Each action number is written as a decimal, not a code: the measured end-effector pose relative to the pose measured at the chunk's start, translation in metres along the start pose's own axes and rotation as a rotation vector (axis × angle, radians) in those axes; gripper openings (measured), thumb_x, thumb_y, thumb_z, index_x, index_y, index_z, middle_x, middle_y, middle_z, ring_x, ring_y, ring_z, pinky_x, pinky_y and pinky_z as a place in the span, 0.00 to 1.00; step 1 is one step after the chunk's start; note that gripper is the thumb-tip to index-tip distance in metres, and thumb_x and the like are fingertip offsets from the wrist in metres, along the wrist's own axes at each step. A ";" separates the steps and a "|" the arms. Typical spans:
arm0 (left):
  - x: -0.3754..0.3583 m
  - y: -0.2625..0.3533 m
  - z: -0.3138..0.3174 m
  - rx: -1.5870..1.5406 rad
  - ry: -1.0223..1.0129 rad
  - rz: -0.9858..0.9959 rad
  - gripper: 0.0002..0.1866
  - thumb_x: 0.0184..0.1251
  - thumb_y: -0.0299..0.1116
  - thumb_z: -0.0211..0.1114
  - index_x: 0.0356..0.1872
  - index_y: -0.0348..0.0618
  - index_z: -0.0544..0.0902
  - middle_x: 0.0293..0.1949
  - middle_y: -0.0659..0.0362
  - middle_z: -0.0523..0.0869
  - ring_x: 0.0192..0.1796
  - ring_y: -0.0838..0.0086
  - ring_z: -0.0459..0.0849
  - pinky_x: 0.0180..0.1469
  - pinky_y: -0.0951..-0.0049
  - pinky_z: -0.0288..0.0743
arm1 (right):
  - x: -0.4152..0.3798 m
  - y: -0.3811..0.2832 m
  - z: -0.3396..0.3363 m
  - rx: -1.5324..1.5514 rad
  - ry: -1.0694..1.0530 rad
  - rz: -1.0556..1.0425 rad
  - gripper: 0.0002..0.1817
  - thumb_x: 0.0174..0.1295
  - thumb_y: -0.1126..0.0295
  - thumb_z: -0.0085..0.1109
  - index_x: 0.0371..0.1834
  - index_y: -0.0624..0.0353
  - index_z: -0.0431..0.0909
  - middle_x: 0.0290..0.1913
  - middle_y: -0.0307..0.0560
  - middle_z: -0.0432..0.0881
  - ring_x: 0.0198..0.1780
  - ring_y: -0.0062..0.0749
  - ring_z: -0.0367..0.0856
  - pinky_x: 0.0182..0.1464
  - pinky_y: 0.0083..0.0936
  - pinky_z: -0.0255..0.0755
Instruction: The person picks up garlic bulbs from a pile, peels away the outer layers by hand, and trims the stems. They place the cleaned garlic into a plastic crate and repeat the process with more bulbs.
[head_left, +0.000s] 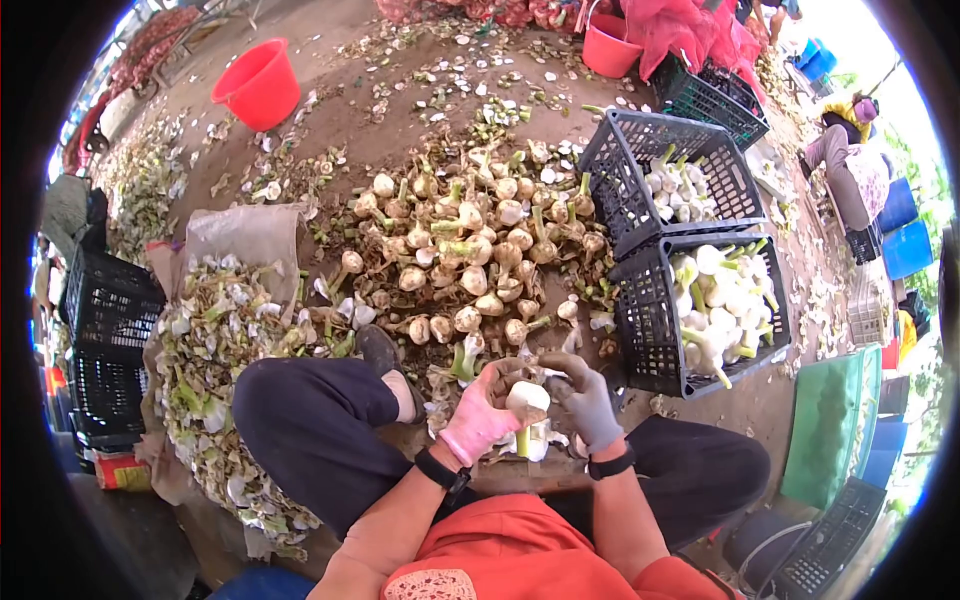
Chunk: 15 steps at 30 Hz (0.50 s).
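My left hand [478, 418], in a pink and dark glove, is closed round a white garlic bulb [528, 398] whose green stem points down toward my body. My right hand [590, 405], in a grey glove, is beside the same bulb with its fingers bent at the top; whether it grips anything is too small to tell. Beyond my hands lies a heap of unpeeled garlic bulbs [470, 245] with brown skins and roots. White peeled bulbs [715, 310] fill part of a black crate [640, 345] to the right.
Another black crate [620, 200] with garlic stands behind the first. A mound of peelings [215, 380] lies left of my legs. Red buckets [258, 85] [610, 48] stand farther back. At the far right a person [845, 150] sits near blue containers [905, 240].
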<state>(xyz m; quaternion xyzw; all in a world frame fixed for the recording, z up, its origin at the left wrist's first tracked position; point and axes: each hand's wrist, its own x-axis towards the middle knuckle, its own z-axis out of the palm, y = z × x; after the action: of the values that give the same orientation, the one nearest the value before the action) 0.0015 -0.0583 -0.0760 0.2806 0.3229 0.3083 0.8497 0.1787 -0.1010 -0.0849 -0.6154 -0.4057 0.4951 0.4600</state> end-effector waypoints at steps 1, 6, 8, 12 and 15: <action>0.001 -0.001 0.000 0.144 0.029 0.038 0.39 0.45 0.19 0.76 0.62 0.39 0.68 0.50 0.55 0.81 0.52 0.71 0.81 0.55 0.71 0.78 | -0.001 -0.010 -0.002 0.138 -0.027 0.093 0.17 0.59 0.81 0.58 0.53 0.63 0.79 0.53 0.43 0.79 0.52 0.24 0.78 0.53 0.22 0.73; 0.004 -0.007 0.000 0.658 0.159 0.133 0.39 0.41 0.21 0.78 0.60 0.40 0.69 0.47 0.59 0.81 0.49 0.76 0.81 0.54 0.76 0.77 | -0.002 -0.033 0.009 0.052 -0.186 0.150 0.13 0.59 0.81 0.58 0.47 0.62 0.82 0.45 0.44 0.84 0.45 0.24 0.81 0.46 0.21 0.74; 0.000 -0.006 0.005 0.568 0.160 0.089 0.40 0.41 0.23 0.79 0.60 0.40 0.69 0.45 0.58 0.81 0.47 0.76 0.81 0.52 0.75 0.76 | 0.013 0.025 -0.001 -0.332 0.256 0.111 0.10 0.60 0.80 0.57 0.43 0.63 0.82 0.43 0.44 0.85 0.42 0.23 0.81 0.44 0.21 0.74; 0.002 0.001 0.003 0.601 0.219 0.070 0.40 0.41 0.24 0.80 0.60 0.41 0.70 0.46 0.57 0.81 0.48 0.73 0.82 0.54 0.73 0.76 | -0.001 0.005 0.010 0.201 0.062 0.276 0.20 0.66 0.75 0.53 0.61 0.65 0.72 0.54 0.45 0.79 0.54 0.23 0.75 0.49 0.20 0.73; 0.014 -0.029 -0.012 0.814 0.161 0.283 0.38 0.45 0.25 0.78 0.61 0.38 0.70 0.54 0.54 0.78 0.59 0.68 0.76 0.63 0.69 0.69 | -0.007 0.012 0.024 0.601 -0.183 0.268 0.24 0.70 0.65 0.51 0.67 0.63 0.65 0.55 0.43 0.77 0.55 0.28 0.74 0.54 0.26 0.72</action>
<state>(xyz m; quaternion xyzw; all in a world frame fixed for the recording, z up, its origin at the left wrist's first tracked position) 0.0114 -0.0639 -0.1080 0.6089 0.4417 0.2903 0.5914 0.1547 -0.1064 -0.0973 -0.4533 -0.1968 0.7016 0.5134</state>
